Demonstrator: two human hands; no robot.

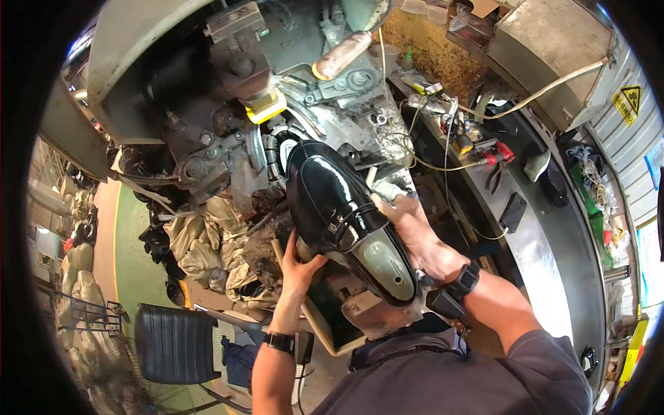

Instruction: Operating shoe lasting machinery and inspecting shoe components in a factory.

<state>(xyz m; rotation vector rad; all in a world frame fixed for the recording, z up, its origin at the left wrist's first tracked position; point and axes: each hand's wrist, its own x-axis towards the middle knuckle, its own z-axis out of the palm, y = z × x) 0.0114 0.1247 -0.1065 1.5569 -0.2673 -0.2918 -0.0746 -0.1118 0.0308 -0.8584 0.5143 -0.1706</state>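
Observation:
A glossy black loafer with a strap and small buckle sits on a grey-green shoe last, its toe pointing away from me at the machine. My left hand grips its left side from below, thumb and fingers apart around it. Along the right side, my right hand is closed against the shoe, with its fingertips partly hidden. A pale wrapped piece shows at those fingers; I cannot tell what it is. Just beyond the toe lies the machine's curved metal part, under a yellow-edged block.
A brown-handled lever hangs above the machine bed. On the right, a metal bench carries red-handled pliers and a phone. Lower left are a black chair and piled beige cloth. Loose cables cross the right side.

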